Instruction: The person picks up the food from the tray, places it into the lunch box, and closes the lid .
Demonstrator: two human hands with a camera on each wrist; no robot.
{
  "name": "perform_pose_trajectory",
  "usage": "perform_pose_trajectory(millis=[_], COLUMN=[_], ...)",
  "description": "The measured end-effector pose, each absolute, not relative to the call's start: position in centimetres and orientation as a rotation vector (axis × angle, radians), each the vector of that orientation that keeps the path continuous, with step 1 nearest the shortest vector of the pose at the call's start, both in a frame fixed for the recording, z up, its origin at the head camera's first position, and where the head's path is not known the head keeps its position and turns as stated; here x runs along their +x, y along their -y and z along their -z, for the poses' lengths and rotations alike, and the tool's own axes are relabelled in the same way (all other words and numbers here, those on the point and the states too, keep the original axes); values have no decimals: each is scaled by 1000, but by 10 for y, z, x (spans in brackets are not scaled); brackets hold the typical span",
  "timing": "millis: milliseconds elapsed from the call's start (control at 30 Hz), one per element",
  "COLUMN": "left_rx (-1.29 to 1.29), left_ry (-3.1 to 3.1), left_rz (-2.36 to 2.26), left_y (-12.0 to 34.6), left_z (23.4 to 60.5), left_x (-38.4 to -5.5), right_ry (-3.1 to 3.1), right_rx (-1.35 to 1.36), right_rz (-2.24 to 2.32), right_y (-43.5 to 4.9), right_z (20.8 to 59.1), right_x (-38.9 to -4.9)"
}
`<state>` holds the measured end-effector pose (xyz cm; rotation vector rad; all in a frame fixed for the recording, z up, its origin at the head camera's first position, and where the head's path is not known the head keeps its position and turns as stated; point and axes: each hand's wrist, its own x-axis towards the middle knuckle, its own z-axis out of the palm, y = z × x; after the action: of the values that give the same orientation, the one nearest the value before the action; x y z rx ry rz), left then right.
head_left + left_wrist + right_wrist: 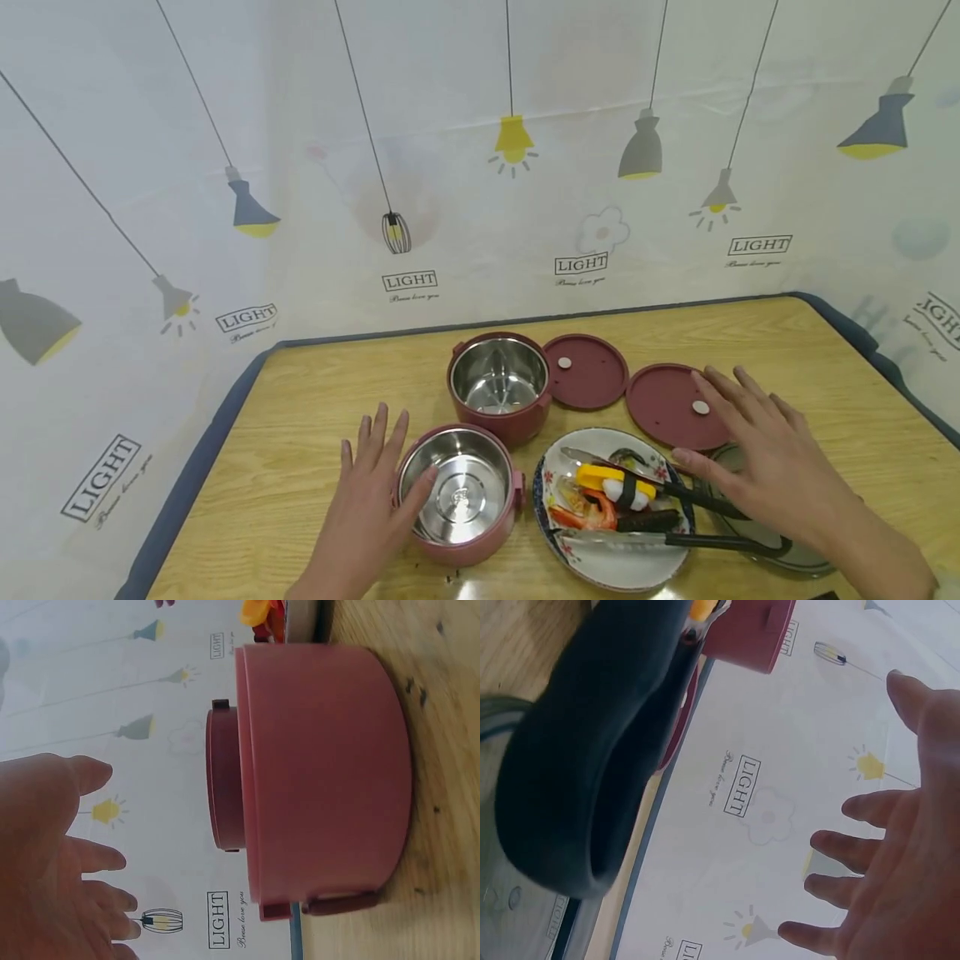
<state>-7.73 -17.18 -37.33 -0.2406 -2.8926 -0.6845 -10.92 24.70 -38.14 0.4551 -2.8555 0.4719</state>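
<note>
Left hand was spread wide, holding nothing, just beside the pink pot, right hand likewise spread and empty near the black-handled tongs, with the food plate between both hands.

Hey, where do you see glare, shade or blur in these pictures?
Head: bright reflections in the round pink steel-lined pot, a glare patch on the pale wooden table; left wrist: the bare left hand looks shaded against the white printed backdrop; right wrist: the curved black tongs handle looms large, its edges soft.
</note>
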Motion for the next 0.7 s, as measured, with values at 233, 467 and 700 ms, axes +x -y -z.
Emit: perform_pose_trajectory(millis=[233,467,700], left_rx=[-222,-300,-381], left_ry=[2831,2734,2636], left_rz=[760,756,698], left_y=[160,146,129], left_z=[378,390,393], left_x=[-67,-54,-42], right_ry=[2859,2909,2909], right_rx=[474,469,505], right_rz=[-519,-541,-537], right_y=[-244,-239,-235], right_z=[385,390,395], right_x=[-98,-87,-82])
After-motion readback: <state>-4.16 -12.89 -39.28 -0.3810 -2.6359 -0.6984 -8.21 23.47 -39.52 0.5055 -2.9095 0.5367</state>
